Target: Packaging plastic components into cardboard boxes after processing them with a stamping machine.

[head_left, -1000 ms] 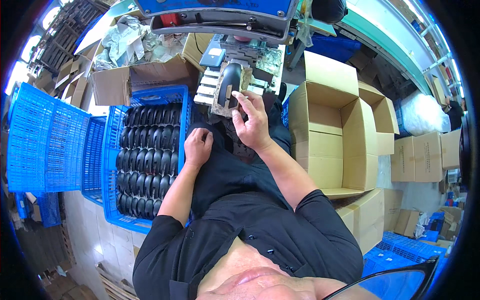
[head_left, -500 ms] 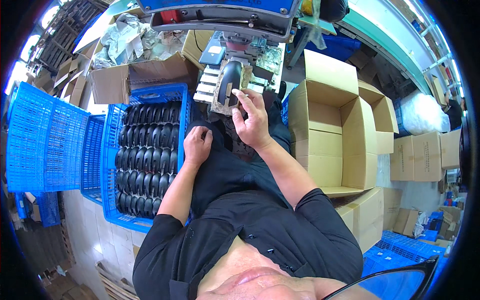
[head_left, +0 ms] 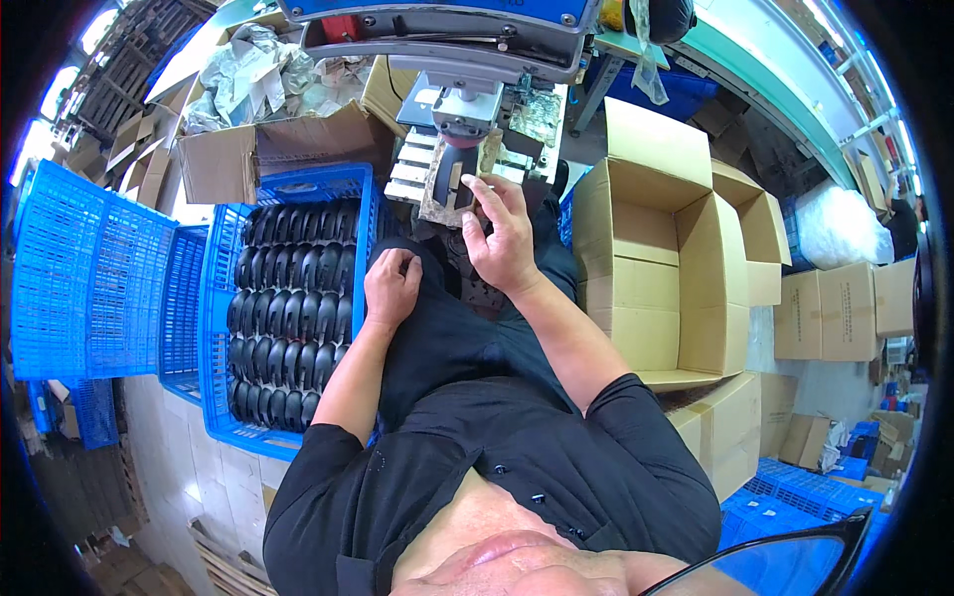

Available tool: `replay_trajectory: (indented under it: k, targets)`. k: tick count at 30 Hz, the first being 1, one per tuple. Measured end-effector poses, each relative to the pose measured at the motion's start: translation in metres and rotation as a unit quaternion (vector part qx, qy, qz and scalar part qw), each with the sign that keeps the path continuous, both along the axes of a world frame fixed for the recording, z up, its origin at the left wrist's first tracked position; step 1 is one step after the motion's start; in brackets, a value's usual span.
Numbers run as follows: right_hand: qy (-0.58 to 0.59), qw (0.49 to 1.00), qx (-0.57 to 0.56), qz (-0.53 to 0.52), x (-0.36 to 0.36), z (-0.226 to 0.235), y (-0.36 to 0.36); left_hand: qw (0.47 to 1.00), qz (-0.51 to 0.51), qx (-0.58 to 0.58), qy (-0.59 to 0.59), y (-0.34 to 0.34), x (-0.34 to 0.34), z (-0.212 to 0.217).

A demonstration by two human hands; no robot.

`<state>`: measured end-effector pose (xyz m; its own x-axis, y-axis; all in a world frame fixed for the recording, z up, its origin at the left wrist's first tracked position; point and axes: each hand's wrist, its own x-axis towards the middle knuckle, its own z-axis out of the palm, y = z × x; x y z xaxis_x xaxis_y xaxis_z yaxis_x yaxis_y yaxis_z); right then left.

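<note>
Left hand (head_left: 393, 288) rests; right hand (head_left: 505, 238) at black part (head_left: 456, 161)

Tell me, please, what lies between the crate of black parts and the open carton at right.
The head view shows the left hand, legs, right hand and a machine table bearing a black part.

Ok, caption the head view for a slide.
Right hand at a curved black part under a machine head, left hand on the thigh, blue crate alongside.
</note>
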<state>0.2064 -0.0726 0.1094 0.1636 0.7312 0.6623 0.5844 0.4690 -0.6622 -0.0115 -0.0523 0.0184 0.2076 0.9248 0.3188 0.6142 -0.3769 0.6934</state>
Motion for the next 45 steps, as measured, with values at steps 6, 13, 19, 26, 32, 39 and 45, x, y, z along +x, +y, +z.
replay_trajectory:
  k: [6, 13, 19, 26, 32, 39, 45]
  targets:
    - [0.005, 1.000, 0.002, 0.002, -0.001, 0.001, 0.000, 1.000, -0.002, 0.010, -0.007, 0.001, -0.001, -0.002]
    - [0.024, 0.999, -0.016, 0.015, -0.001, 0.007, -0.004, 0.978, 0.070, -0.090, -0.175, 0.010, -0.002, 0.039]
    - [0.013, 0.999, -0.029, 0.003, -0.001, 0.012, -0.010, 0.988, -0.011, 0.087, -0.129, 0.012, 0.041, 0.142]
    - [0.087, 0.995, -0.053, 0.009, 0.011, 0.004, -0.053, 0.974, -0.012, 0.216, 0.070, 0.029, 0.085, 0.171]
    - [0.124, 0.983, -0.133, -0.027, 0.049, -0.028, -0.093, 0.972, -0.011, 0.223, 0.071, 0.034, 0.094, 0.170]
    - [0.142, 0.960, -0.231, -0.076, 0.067, -0.057, -0.112, 0.964, 0.012, 0.264, 0.009, 0.026, 0.087, 0.193]
    - [0.194, 0.946, -0.252, -0.063, 0.067, -0.076, -0.107, 0.964, 0.075, 0.256, 0.009, 0.027, 0.040, 0.188]
